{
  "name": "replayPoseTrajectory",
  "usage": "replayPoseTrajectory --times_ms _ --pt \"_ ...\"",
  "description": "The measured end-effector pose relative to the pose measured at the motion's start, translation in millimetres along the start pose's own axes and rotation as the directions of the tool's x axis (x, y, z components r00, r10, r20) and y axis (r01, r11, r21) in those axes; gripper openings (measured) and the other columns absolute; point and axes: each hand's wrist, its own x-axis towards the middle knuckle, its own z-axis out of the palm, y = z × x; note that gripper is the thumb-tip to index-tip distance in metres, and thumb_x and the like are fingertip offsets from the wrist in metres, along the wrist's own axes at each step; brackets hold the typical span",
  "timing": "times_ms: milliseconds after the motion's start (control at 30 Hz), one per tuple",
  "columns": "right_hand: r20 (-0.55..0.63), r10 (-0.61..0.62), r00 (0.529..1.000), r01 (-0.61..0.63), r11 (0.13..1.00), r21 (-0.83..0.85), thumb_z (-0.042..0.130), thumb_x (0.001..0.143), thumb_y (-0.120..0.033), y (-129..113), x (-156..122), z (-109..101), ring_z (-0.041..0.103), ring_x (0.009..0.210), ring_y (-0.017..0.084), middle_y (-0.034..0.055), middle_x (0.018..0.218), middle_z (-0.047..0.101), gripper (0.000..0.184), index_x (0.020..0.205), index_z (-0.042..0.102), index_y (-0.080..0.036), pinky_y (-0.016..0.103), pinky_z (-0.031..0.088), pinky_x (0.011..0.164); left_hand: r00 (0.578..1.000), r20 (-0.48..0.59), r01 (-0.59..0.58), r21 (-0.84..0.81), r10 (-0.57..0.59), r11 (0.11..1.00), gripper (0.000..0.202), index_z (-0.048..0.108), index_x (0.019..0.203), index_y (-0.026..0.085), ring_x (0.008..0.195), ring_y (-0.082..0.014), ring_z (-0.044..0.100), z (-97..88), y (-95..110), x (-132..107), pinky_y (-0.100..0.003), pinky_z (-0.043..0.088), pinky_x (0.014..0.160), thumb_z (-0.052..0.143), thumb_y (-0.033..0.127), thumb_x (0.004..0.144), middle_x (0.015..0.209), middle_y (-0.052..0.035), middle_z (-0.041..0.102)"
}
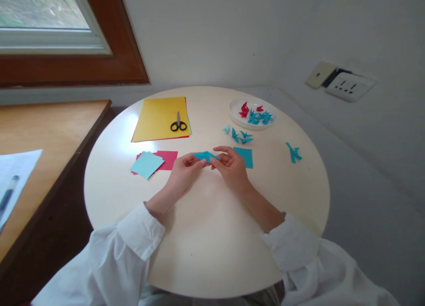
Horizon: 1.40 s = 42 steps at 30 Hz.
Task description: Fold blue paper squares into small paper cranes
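A folded piece of blue origami paper (206, 156) is held between both hands above the middle of the round table. My left hand (186, 168) pinches its left side with thumb and fingers. On its right side, my right hand (231, 164) grips it with thumb and fingertips, the index finger raised. A flat blue paper square (245, 157) lies just behind and beside my right hand. To the left of my left hand rest a pale blue paper square (147, 164) and pink-red squares (169, 160), partly overlapping.
Black-handled scissors (178, 123) lie on yellow paper sheets (156, 115). A white dish (237, 118) holds red and blue folded cranes. Several blue cranes (244, 137) sit before it. Blue paper strips (294, 153) lie right. A wooden desk (56, 124) stands left.
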Motion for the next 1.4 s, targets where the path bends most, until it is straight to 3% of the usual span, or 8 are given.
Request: replayPoseTrajectory --times_ms 267,400,567,667,800,1000,1167,1400 --pt "0.008 0.053 0.999 -0.053 0.999 0.007 0.073 0.060 -0.032 1.2 -0.8 2.8 0.062 0.054 0.012 -0.0059 0.057 0.064 0.037 0.087 0.050 -0.020 0.025 0.051 0.055 0.997 0.058 0.058 -0.213 -0.046 0.975 0.011 0.064 0.066 0.014 0.070 -0.0129 0.060 -0.5 1.4 -0.8 -0.027 0.046 0.072 0.074 0.020 0.063 0.072 -0.0024 0.066" --pt "0.068 0.078 0.995 -0.078 0.997 -0.003 0.070 0.063 -0.035 0.8 -3.8 5.5 0.067 0.062 0.015 -0.0035 0.061 0.067 0.036 0.088 0.048 -0.021 0.026 0.052 0.055 0.999 0.040 0.008 -0.143 -0.003 0.990 0.012 0.061 0.063 0.015 0.063 -0.0113 0.056 0.9 3.3 -1.7 -0.026 0.045 0.063 0.070 0.021 0.066 0.065 0.0000 0.061" --pt "0.128 0.058 0.990 -0.035 0.984 -0.172 0.062 0.072 -0.042 1.4 -4.9 2.1 0.060 0.045 0.012 -0.0057 0.049 0.060 0.029 0.088 0.050 -0.021 0.022 0.045 0.046 0.998 0.012 -0.064 0.005 0.064 0.998 0.012 0.059 0.063 0.015 0.061 -0.0109 0.054 1.7 6.1 -2.3 -0.026 0.046 0.062 0.066 0.023 0.070 0.063 0.0014 0.056" --pt "0.102 -0.020 0.995 0.038 0.983 -0.179 0.060 0.073 -0.042 2.7 -1.2 -1.3 0.058 0.046 0.011 -0.0053 0.049 0.057 0.025 0.081 0.053 -0.020 0.023 0.046 0.049 0.993 0.052 -0.110 0.130 0.104 0.985 0.010 0.064 0.071 0.015 0.064 -0.0118 0.054 0.1 7.1 -1.5 -0.026 0.044 0.062 0.064 0.025 0.072 0.068 -0.0008 0.059" --pt "0.076 -0.033 0.997 0.042 0.992 -0.119 0.063 0.069 -0.039 4.3 4.0 -3.6 0.059 0.056 0.012 -0.0014 0.062 0.062 0.022 0.074 0.055 -0.019 0.024 0.046 0.051 0.985 0.145 -0.137 0.310 0.096 0.941 0.025 0.067 0.095 0.017 0.050 -0.0085 0.045 -3.1 5.9 -1.8 -0.022 0.034 0.048 0.063 0.031 0.075 0.056 0.0026 0.053" --pt "0.108 0.046 0.993 -0.038 0.997 -0.071 0.065 0.063 -0.026 3.9 4.5 -4.8 0.056 0.055 0.010 -0.0042 0.060 0.060 0.021 0.081 0.059 -0.018 0.024 0.045 0.053 0.977 0.207 -0.126 0.320 0.060 0.939 0.052 0.047 0.124 0.022 0.045 -0.0064 0.046 -3.8 2.4 -5.4 -0.018 0.031 0.043 0.063 0.032 0.076 0.056 0.0047 0.057" --pt "0.021 0.011 1.000 -0.009 0.997 -0.073 0.062 0.063 -0.024 5.1 5.6 -6.4 0.059 0.060 0.011 -0.0010 0.066 0.064 0.011 0.072 0.062 -0.018 0.027 0.048 0.061 0.995 0.091 -0.049 0.239 0.028 0.970 0.048 0.046 0.113 0.022 0.064 -0.0145 0.065 -2.7 5.1 -5.1 -0.023 0.048 0.058 0.066 0.034 0.072 0.064 0.0008 0.066" --pt "-0.049 -0.037 0.998 0.032 0.995 -0.099 0.068 0.062 -0.029 6.4 4.1 -5.8 0.062 0.065 0.014 -0.0001 0.066 0.065 0.015 0.070 0.061 -0.019 0.029 0.050 0.064 0.999 0.029 -0.046 0.194 0.041 0.980 0.044 0.048 0.100 0.020 0.060 -0.0149 0.067 -0.4 9.5 -3.8 -0.027 0.053 0.062 0.072 0.033 0.066 0.062 0.0019 0.066"
